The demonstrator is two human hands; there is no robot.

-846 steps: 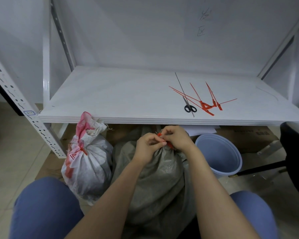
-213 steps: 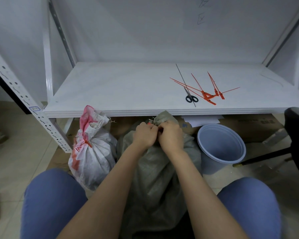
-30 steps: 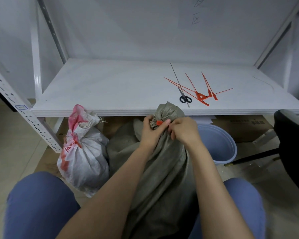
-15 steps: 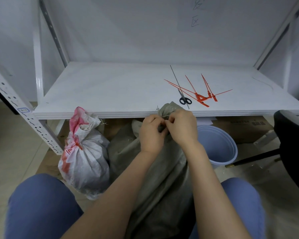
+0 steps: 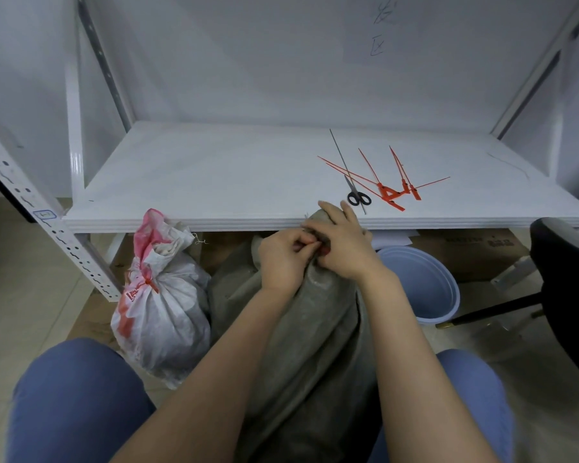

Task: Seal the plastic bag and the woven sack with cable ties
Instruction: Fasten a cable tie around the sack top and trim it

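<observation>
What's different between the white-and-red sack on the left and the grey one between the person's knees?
The white sack is smaller, with red print; the grey sack is taller and plain. The white sack stands alone, its neck cinched by a red tie; the grey sack's neck is gripped by the left hand and right hand. Both stand on the floor by the shelf, necks gathered.

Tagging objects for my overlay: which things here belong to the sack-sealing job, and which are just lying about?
In the job: left hand, right hand, both at the neck of the grey woven sack; spare red cable ties on the shelf; white-and-red bag, already tied.
Lying about: scissors, blue bucket, cardboard box, black chair.
</observation>
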